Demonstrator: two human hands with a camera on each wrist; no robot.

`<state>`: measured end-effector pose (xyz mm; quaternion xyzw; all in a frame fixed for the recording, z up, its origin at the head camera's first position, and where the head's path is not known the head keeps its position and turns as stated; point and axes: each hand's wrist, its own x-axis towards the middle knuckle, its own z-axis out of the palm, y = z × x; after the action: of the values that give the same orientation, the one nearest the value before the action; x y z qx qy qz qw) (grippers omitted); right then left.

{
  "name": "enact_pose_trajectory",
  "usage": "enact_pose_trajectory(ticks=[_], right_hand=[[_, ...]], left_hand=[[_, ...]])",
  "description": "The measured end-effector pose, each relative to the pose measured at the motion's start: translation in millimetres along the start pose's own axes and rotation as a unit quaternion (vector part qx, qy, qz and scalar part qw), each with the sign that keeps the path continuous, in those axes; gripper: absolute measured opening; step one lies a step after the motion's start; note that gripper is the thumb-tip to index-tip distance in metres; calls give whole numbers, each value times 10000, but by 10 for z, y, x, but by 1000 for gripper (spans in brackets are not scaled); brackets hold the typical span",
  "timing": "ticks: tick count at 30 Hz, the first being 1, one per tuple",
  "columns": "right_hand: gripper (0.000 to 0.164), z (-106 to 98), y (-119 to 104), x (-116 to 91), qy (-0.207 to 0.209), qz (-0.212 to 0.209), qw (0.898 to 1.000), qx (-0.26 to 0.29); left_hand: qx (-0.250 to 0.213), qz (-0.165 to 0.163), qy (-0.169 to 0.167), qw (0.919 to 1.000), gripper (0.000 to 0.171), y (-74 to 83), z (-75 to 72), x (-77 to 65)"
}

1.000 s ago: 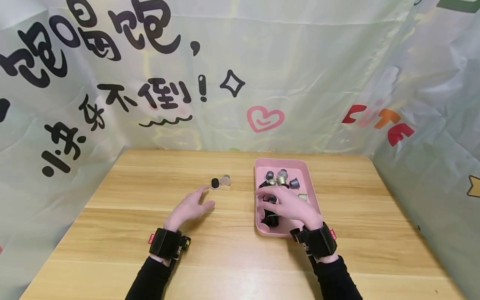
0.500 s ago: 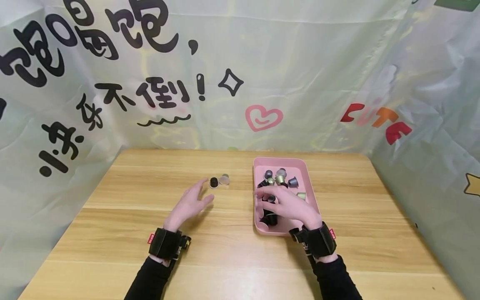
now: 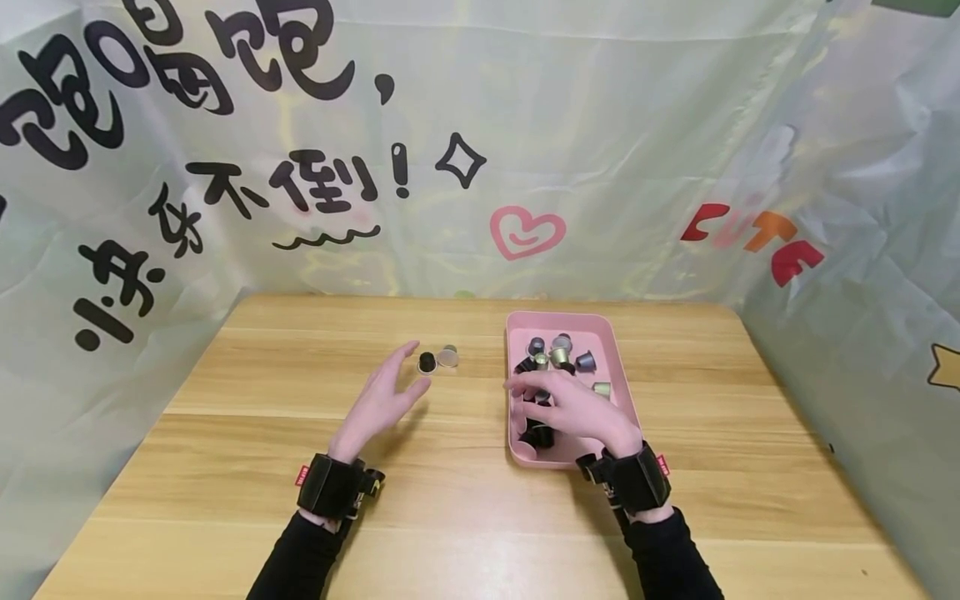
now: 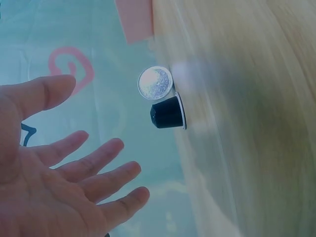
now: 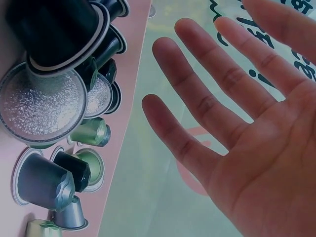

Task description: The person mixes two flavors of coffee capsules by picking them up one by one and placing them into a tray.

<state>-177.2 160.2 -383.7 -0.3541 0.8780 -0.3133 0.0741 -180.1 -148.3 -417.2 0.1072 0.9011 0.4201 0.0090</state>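
Two coffee capsules are side by side on the wooden table: a black capsule point(image 3: 427, 362) standing on its rim and a silver-lidded capsule point(image 3: 447, 357) with its foil lid showing. My left hand point(image 3: 379, 405) hovers just left of them, fingers spread and relaxed, holding nothing; the left wrist view shows the black capsule point(image 4: 168, 112) apart from the fingertips. Over the pink tray point(image 3: 618, 375) hangs my right hand point(image 3: 573, 408), its fingers point(image 5: 197, 101) extended with nothing in them. Several black, green and blue-grey capsules point(image 5: 43, 178) lie in the tray, some hidden beneath this hand.
The wooden table point(image 3: 450, 517) runs back to a pale printed cloth point(image 3: 615, 150) that hangs behind and along both sides. A black strap with a camera sits on each wrist.
My left hand has lifted and turned slightly, its fingertips moving up and away from the black capsule. My right hand stays over the tray. The capsules have not moved.
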Motion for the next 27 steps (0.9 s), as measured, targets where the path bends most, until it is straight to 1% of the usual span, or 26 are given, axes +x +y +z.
enact_pose_trajectory(ticks=[3,10,18,27], right_hand=[[31,2,5,1,-2,-13,10000,-25],[31,11,7,1,-17,-7,10000,45],[31,26,-1,23,-90,-1,9998,152],[31,31,9,17,-165,-61,9995,249]], left_hand=[[-47,102,59,9999,71,-10,7,10],[-48,113,23,9999,69,-15,25,16],[-13,352,-36,9994,69,26,83,17],[-61,371,-173,9991,69,47,132,16]])
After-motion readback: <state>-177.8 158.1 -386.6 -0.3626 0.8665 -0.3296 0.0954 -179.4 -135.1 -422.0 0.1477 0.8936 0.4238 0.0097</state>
